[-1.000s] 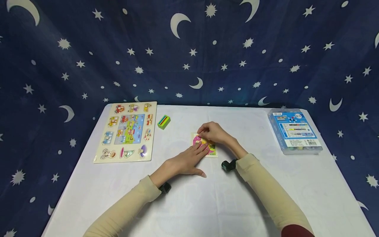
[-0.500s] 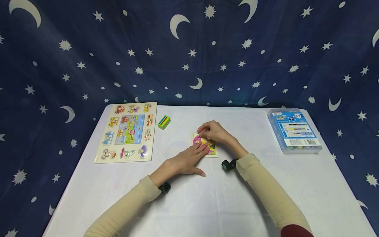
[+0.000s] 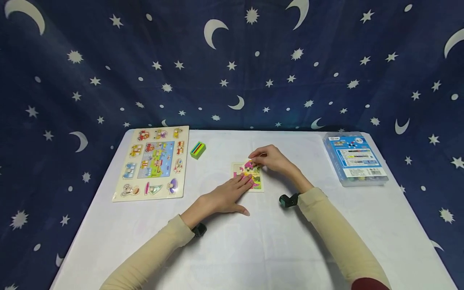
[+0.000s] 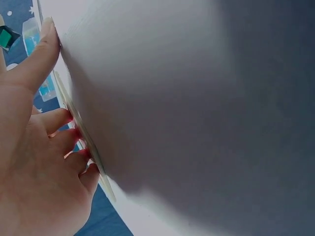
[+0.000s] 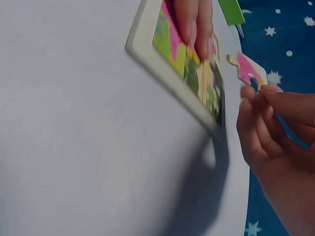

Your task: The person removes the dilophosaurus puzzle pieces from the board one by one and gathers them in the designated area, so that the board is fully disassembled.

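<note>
A small square jigsaw puzzle (image 3: 258, 183) with a pink, yellow and green picture lies in a pale frame at the middle of the table. My left hand (image 3: 227, 196) rests on it, fingers straight over its lower left part and thumb spread out on the cloth side. Between thumb and fingertips my right hand (image 3: 275, 162) pinches a pink puzzle piece (image 5: 246, 69) with a rounded notch and a knob. That piece is raised above the puzzle's far edge, apart from the board in the right wrist view. The left wrist view shows the left fingertips at the board's edge.
A large wooden picture puzzle board (image 3: 181, 177) lies to the left. Beside it sits a small green block with coloured stripes (image 3: 197, 150). A clear plastic case with a blue label (image 3: 357, 159) lies at the right. A starry blue curtain (image 3: 203, 56) hangs behind the white table (image 3: 232, 249).
The right hand has lifted a pink piece out of the puzzle and moved slightly right and away, uncovering more of the board. The left hand keeps its place on the puzzle.
</note>
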`<control>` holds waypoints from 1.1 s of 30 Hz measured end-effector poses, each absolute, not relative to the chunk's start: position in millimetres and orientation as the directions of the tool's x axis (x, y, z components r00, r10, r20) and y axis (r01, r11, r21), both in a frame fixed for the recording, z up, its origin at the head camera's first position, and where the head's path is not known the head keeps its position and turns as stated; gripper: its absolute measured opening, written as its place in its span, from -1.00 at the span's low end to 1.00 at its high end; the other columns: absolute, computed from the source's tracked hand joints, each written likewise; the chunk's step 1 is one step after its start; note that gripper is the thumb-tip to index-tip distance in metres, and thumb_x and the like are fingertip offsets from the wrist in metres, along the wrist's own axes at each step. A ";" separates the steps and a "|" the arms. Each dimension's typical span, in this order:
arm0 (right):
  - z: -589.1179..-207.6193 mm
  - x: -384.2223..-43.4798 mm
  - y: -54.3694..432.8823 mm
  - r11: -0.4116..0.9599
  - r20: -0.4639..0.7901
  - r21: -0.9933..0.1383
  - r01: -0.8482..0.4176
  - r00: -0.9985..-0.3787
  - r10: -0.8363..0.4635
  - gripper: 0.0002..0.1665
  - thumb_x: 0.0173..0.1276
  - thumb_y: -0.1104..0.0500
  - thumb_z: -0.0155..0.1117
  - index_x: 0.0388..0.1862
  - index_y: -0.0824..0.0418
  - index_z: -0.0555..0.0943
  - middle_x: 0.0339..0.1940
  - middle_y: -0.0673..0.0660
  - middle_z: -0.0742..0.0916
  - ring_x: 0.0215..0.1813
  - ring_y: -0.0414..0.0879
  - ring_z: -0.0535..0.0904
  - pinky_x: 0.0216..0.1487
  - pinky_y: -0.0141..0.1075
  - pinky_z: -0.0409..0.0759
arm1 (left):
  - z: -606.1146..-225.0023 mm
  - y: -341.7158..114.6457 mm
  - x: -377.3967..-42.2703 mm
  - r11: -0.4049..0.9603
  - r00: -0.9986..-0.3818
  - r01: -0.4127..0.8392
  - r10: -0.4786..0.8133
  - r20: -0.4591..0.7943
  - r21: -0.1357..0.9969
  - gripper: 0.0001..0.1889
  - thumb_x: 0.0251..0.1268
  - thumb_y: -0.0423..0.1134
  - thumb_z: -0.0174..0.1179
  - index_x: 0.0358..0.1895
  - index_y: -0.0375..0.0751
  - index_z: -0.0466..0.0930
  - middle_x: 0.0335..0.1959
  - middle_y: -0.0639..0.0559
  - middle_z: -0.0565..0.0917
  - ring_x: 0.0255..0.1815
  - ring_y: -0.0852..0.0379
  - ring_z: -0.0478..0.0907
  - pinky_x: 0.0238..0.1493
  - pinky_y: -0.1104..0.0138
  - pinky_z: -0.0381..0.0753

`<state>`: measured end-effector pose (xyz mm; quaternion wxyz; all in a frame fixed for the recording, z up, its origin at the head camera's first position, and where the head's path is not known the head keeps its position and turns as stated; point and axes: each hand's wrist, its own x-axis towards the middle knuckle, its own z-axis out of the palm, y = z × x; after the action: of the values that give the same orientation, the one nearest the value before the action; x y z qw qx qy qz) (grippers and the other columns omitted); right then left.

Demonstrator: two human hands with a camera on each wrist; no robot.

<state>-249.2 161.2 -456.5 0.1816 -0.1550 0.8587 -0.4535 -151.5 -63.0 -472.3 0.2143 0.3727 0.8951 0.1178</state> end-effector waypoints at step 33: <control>-463.7 -256.5 228.0 0.709 -0.210 -0.700 -0.083 -0.925 -0.316 -0.77 0.49 0.29 0.27 -0.01 0.35 0.77 -0.13 0.25 0.80 -0.32 -0.09 0.55 -0.33 -0.37 0.54 | -468.2 -59.5 -149.9 0.697 -0.636 0.624 0.716 -0.289 0.354 0.10 0.27 0.31 0.30 0.69 -0.12 -0.08 0.74 -0.03 -0.16 0.74 -0.04 -0.31 0.69 0.07 -0.06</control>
<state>-256.5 228.0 -463.7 0.1593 -0.1097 0.9105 -0.3654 -149.9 -59.5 -468.2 0.2072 0.3730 0.8976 0.1108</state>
